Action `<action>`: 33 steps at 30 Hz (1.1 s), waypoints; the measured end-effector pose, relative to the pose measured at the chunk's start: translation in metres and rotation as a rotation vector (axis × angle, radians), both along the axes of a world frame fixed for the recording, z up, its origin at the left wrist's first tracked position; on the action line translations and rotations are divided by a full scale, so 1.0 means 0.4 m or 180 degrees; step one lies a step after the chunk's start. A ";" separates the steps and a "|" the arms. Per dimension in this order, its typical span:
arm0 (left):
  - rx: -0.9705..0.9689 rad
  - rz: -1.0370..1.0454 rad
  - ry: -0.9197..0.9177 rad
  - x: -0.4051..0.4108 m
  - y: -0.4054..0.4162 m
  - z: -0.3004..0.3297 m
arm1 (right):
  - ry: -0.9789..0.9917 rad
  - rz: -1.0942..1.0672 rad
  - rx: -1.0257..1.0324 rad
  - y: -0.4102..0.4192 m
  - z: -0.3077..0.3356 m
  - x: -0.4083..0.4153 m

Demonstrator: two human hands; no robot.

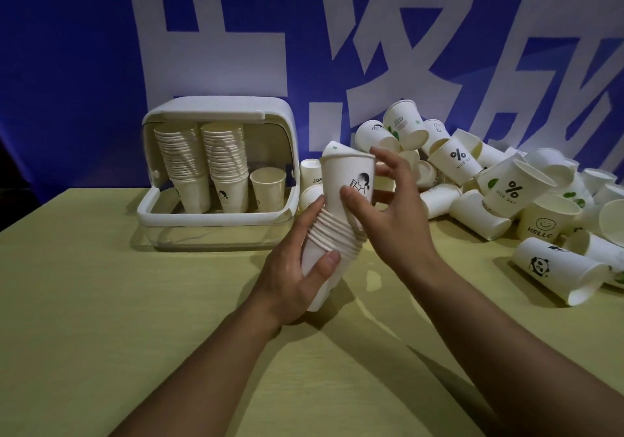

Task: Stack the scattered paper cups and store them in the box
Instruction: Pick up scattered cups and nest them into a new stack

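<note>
Held above the yellow-green tabletop (101,301), just in front and to the right of the white plastic storage box with the flipped-up lid (217,173): a stack of nested white paper cups (332,234), long axis tilted, base toward the body and mouth leaning up and away toward the box. Gripped low on the stack by the left hand (304,268), fingers curled behind the ribbed band of rims, thumb pressed across the front. Topmost, a white paper cup printed with a small cartoon figure (347,180), standing well proud of the rims below and apparently not yet pushed home. Steadied by the right hand (385,207), thumb tip against the printed wall, remaining fingers spread wide and relaxed beyond its rim, curled round nothing.

Key relation for the coming move: top cup directly up the stack's axis from the left hand, right hand already at that cup, so a push down along the tilted axis, toward the left palm, probably needed to seat it. Off-axis pressure likely to crumple the thin wall.

Inside the box: two tall stacks and one short cup, room left beside them. Right of the box, well apart from both hands: a heap of loose printed paper cups (506,186), many on their sides; much of the job evidently remaining.
</note>
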State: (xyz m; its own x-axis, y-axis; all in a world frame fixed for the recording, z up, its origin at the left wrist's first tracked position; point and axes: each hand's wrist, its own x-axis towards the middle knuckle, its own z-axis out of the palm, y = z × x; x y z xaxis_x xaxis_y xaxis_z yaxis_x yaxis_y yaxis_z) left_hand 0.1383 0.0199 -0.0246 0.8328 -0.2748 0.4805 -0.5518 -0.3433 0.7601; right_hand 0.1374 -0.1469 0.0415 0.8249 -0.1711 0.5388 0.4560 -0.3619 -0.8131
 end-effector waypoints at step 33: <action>-0.0559 0.0714 0.0012 0.041 0.023 -0.020 | 0.0802 -0.1135 -0.3070 -0.033 -0.087 0.357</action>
